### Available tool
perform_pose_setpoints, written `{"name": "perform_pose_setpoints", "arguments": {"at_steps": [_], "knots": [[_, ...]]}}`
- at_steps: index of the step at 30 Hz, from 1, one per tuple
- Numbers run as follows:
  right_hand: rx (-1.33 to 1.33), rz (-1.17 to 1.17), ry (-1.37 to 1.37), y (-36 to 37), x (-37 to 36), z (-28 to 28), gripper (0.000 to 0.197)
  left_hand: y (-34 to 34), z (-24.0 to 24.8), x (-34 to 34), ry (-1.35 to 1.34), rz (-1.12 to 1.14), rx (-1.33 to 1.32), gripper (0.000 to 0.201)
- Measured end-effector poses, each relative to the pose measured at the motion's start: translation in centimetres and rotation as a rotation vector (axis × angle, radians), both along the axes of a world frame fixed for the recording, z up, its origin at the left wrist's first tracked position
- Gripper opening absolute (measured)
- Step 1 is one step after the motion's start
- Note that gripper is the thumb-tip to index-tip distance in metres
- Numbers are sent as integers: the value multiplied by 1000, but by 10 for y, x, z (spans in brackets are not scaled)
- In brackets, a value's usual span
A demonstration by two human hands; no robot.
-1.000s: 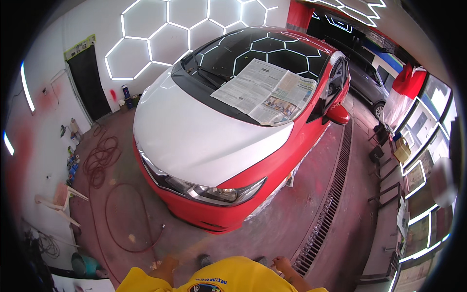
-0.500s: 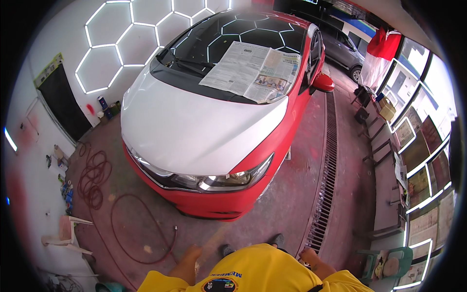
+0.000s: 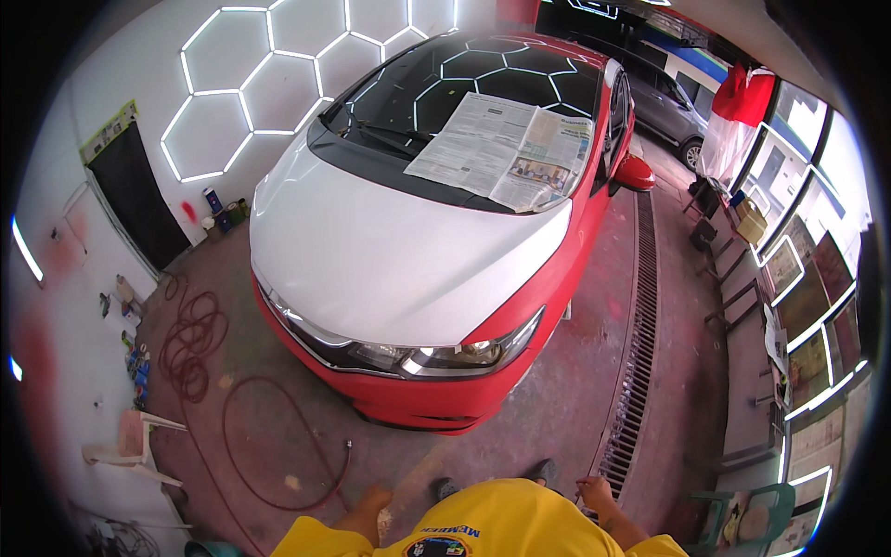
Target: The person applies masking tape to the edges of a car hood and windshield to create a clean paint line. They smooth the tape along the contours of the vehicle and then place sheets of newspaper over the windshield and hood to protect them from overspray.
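Left grip [image 3: 374, 500] indistinct, cropped teal bucket [image 3: 212, 550], perhaps

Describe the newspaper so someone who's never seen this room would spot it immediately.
Look for the red car with the white hood in the middle of the room. Just above that hood, an open newspaper lies on the dark windshield, toward the picture's right. Pale, matte and printed, it stands out from the dark, glossy surface around it.

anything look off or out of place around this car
An open newspaper lies spread on the windshield, an unusual spot. A red hose also sprawls in loose loops over the floor, looking untidy.
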State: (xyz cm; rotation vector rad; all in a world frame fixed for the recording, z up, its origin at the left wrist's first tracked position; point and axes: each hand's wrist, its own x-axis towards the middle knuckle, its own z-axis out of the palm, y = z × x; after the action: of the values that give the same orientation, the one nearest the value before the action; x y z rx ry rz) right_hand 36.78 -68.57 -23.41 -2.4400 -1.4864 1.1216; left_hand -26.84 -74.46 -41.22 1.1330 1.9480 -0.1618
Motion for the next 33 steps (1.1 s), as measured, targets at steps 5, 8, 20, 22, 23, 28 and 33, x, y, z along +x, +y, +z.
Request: {"name": "perform_pose_setpoints", "arguments": {"at_steps": [5,8,20,22,23,28,33], "knots": [[-33,151,-125,7,-1,7,32,2,14,-6,22,42,-82,58],[-54,110,-165,3,7,0,32,8,51,17,-45,213,-105,60],[8,209,-155,14,19,-51,24,9,-21,-13,-74,-355,-118,62],[16,231,-203,11,18,-51,23,13,-20,-14,-70,-219,-138,66],[19,241,-224,7,17,-51,23,15,-18,-15,-66,-152,-148,68],[1,238,-219,-19,31,-61,26,31,-14,-7,-115,200,-70,63],[-73,278,-252,-49,54,-101,31,43,-11,1,-116,191,-32,57]]}}
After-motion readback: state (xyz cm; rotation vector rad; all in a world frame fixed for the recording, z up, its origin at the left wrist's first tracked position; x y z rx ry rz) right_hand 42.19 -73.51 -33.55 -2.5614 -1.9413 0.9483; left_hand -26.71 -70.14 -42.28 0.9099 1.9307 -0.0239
